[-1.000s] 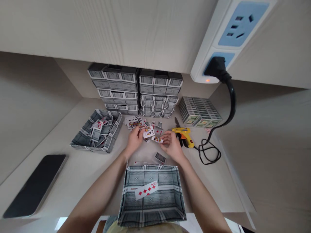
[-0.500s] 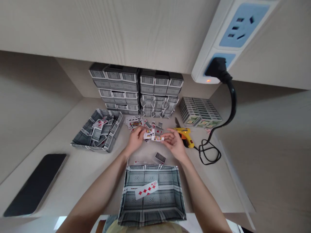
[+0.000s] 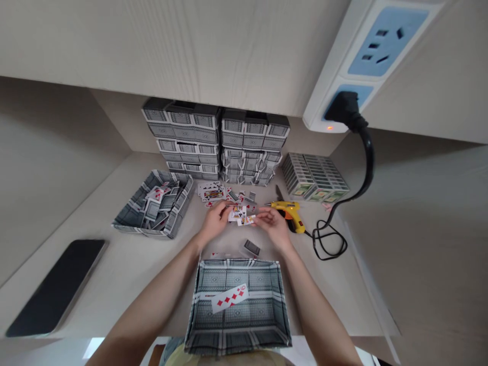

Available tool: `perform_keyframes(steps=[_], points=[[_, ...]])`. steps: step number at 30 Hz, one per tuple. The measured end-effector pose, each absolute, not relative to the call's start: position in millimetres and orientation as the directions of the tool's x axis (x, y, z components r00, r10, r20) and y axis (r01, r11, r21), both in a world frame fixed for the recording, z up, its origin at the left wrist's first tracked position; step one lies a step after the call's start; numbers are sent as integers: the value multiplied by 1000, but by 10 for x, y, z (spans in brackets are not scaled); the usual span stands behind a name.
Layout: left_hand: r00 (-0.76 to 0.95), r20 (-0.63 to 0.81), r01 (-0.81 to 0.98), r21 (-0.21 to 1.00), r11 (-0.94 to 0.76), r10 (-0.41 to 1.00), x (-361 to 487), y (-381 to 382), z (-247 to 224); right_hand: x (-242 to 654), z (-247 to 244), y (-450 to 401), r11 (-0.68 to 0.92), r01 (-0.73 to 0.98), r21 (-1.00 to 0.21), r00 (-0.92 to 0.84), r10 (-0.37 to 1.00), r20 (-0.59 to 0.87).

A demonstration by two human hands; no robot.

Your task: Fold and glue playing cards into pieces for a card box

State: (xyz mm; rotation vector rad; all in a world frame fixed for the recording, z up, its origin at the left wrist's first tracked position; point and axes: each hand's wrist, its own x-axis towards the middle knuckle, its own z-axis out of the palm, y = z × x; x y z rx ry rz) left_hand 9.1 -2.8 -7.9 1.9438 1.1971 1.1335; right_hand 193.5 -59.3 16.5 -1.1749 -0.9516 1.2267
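Between fingers and thumb, my left hand (image 3: 214, 221) grips a playing card (image 3: 237, 212) with its face up. Pinched in my right hand (image 3: 273, 224) is a smaller card piece (image 3: 246, 220), which overlaps the lower right part of the first one. Loose cards and cut pieces (image 3: 213, 192) lie on the table just beyond both hands. A small card-back piece (image 3: 252, 247) rests nearer to me, below the hands. Close to my body stands an open box made of cards (image 3: 238, 333), with a folded diamond card (image 3: 230, 299) inside it.
A yellow glue gun (image 3: 290, 213) with a black cord lies right of my right hand. At the left are a card tray (image 3: 127, 219) full of pieces and a black phone (image 3: 57, 287). Stacked card boxes (image 3: 183, 127) and card packs (image 3: 314, 175) stand behind. A power strip (image 3: 343, 76) hangs above.
Both hands have shifted slightly right with their cards. The smaller piece is now tilted against the left hand's card, its right end higher. Elsewhere things stay in place.
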Motion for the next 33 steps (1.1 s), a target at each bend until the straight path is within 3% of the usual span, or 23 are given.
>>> perform_keyframes(steps=[4, 14, 23, 29, 33], points=[[251, 372, 420, 790, -447, 893, 86, -24, -76, 1949, 195, -605, -129, -267, -955, 123, 978, -167], [234, 362, 442, 787, -430, 902, 79, -10, -89, 1944, 260, -650, -251, -384, -889, -20, 964, -264], [224, 352, 444, 793, -417, 909, 63, 15, -114, 1946, 358, -674, -271, -487, -830, -134, 963, -235], [220, 358, 445, 791, -420, 907, 58, 19, -119, 1928, 370, -689, -300, -461, -835, -100, 953, -287], [227, 348, 453, 789, -415, 909, 60, 22, -133, 1911, 350, -683, -268, -291, -918, -47, 963, -266]])
